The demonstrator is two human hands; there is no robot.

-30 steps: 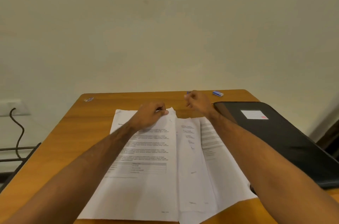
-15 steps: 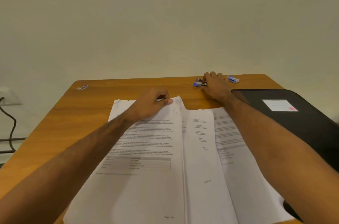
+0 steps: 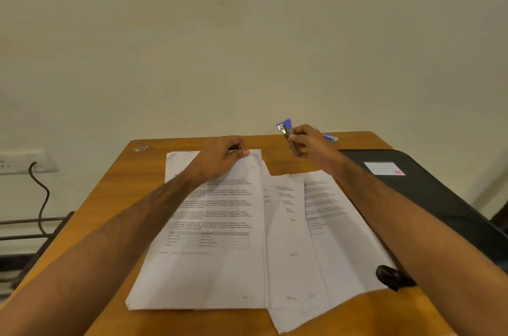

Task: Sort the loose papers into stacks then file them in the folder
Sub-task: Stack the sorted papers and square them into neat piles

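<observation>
- Papers: the left stack of white printed sheets (image 3: 209,225) lies on the orange-brown wooden table (image 3: 115,198), left of centre; a small blue-and-white scrap (image 3: 140,148) sits at the far-left corner.
- Left hand (image 3: 220,159) keeps pinching that stack's far-right corner, thumb and fingers closed on the paper.
- Overlapping white sheets (image 3: 316,225) fan out to the right, unsorted.
- Right hand (image 3: 308,143), flat on the table half a second ago, has lifted the small blue-and-metal stapler (image 3: 287,132), fingers curled round it; fastening the pinched corner looks next.
- Small blue staple box (image 3: 330,137) sits far right.
- Black zip folder (image 3: 439,203) lies closed, right edge.
</observation>
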